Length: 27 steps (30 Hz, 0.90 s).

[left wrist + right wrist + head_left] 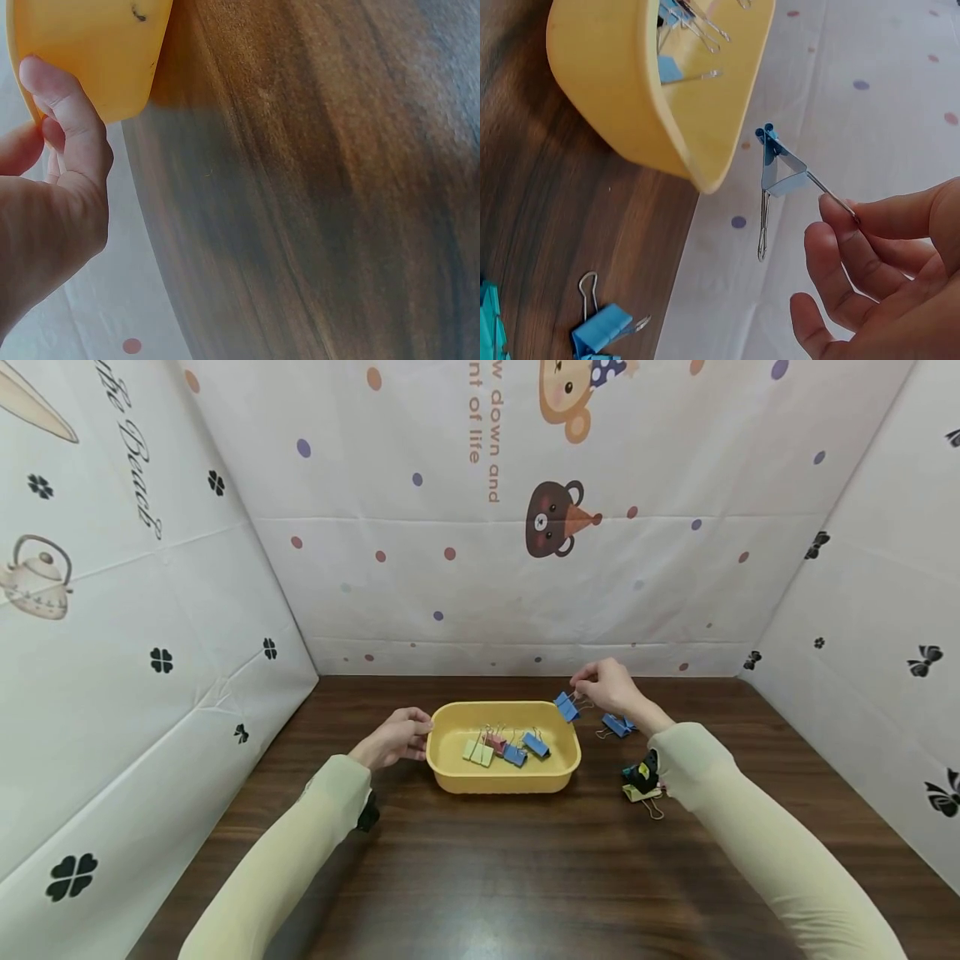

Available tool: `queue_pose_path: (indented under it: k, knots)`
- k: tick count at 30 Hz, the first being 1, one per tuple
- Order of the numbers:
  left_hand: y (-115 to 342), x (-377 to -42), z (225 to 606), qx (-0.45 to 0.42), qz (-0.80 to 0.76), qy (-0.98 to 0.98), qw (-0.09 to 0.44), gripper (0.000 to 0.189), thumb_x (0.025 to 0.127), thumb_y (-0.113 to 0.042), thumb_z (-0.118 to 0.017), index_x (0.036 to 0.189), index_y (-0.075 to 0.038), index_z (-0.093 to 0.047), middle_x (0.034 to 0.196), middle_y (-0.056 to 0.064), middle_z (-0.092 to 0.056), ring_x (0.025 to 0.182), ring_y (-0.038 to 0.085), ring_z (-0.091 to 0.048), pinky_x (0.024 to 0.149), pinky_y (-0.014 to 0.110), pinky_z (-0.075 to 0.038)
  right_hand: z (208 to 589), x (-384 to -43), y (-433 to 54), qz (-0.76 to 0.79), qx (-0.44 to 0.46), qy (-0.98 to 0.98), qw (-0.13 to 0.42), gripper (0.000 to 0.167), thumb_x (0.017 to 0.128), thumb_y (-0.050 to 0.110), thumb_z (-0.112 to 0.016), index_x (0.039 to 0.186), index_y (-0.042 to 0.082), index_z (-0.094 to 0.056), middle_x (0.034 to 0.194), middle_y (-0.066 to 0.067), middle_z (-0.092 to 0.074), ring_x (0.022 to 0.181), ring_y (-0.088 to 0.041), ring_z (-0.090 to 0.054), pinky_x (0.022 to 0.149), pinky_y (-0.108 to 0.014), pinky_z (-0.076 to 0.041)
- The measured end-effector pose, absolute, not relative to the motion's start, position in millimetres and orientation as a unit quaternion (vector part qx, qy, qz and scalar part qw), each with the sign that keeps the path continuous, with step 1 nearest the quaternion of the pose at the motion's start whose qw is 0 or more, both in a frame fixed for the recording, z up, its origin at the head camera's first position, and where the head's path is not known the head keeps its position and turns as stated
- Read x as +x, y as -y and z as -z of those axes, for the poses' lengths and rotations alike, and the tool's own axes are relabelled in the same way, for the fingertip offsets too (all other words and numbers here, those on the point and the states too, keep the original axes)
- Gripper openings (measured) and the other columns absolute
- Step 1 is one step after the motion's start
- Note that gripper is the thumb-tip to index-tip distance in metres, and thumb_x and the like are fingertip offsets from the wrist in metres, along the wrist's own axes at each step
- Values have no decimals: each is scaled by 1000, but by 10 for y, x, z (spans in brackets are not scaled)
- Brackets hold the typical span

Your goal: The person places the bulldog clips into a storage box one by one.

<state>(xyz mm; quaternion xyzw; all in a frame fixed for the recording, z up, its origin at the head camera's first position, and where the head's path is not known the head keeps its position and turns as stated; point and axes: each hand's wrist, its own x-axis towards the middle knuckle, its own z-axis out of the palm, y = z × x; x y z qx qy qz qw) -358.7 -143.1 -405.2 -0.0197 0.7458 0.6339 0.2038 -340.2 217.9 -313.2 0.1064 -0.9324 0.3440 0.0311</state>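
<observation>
A yellow plastic basin (504, 783) stands on the table with several binder clips in it: a pale green clip (477, 752), a red one (496, 743) and blue ones (536, 744). At its left end my left hand (397, 739) pinches the rim (28, 109) between thumb and fingers. My right hand (609, 687) holds a blue binder clip (780, 166) by one wire handle, thumb against fingertips. That clip hangs by the basin's right rim, its other handle dangling free.
Right of the basin lie another blue binder clip (618, 725) and a pale green clip (639, 793) with a teal clip (490, 322) close by, partly hidden under my right wrist. Patterned white cloth walls (480, 610) bound the dark wooden table (465, 868) at back and sides.
</observation>
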Motion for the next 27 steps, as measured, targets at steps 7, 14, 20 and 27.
queue_pose_path:
  k: [7,14,20,27]
  knots:
    - [1422,-3585,4037,-22,-632,-747,203,18,101,-12,-49,114,-2,-46,81,7,-53,60,15,-55,56,28,-54,3173,-3391,-2054,-325,131,936,22,22,97,7,-52,107,-4,-68,94,-22,-71,72,-25,-66,55,-26,-48]
    - [1428,-3584,4045,-23,-630,-749,203,17,101,-12,-48,114,-2,-46,83,8,-53,60,15,-55,56,28,-54,3218,-3392,-1922,-309,160,937,14,22,95,7,-53,107,-3,-68,95,-21,-72,77,-25,-67,62,-28,-52]
    - [1425,-3588,4045,-25,-631,-748,204,15,101,-12,-48,112,-3,-46,84,7,-52,60,15,-55,56,28,-54,3219,-3384,-1816,-310,169,936,9,22,94,7,-54,106,-5,-69,95,-22,-72,87,-35,-67,66,-30,-53]
    - [1416,-3594,4049,-23,-631,-748,206,16,101,-12,-48,113,-2,-45,82,6,-52,59,14,-55,55,28,-54,3257,-3377,-1728,-310,165,936,3,20,93,6,-57,104,-5,-69,94,-21,-71,85,-32,-67,67,-29,-53]
